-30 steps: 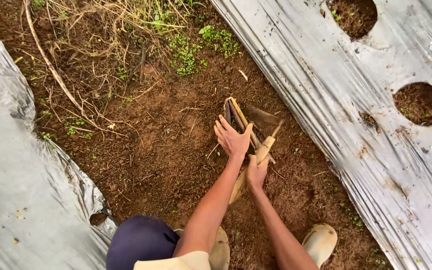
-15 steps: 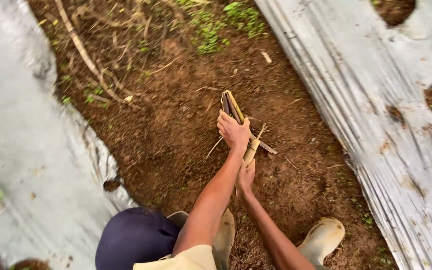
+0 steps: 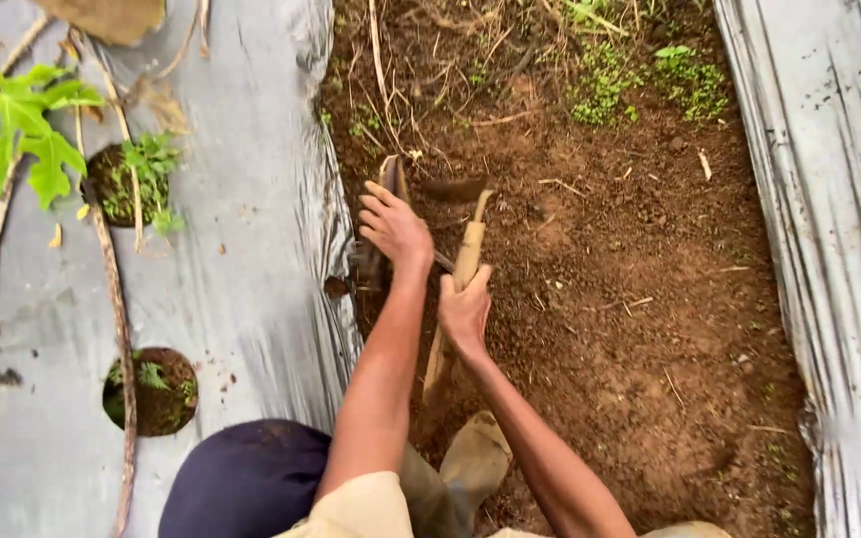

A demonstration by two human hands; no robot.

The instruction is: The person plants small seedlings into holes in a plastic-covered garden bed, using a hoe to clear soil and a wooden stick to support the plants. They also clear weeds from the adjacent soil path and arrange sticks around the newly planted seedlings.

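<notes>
Near the middle of the frame the left hand is spread open, fingers pointing toward the upper left, resting on a small bundle of dark split stalks that lies on the brown soil just beside the edge of the grey plastic sheet. Just below and to the right of it, the right hand is clenched around a pale wooden handle, which runs from the lower middle up toward the centre; its upper end, with a dark blade-like part, sits near the stalks. Holes in the left sheet hold small green plants, and a broad-leaved seedling stands in the upper left. A second sheet runs down the right edge. A pale boot shows at the bottom centre.
</notes>
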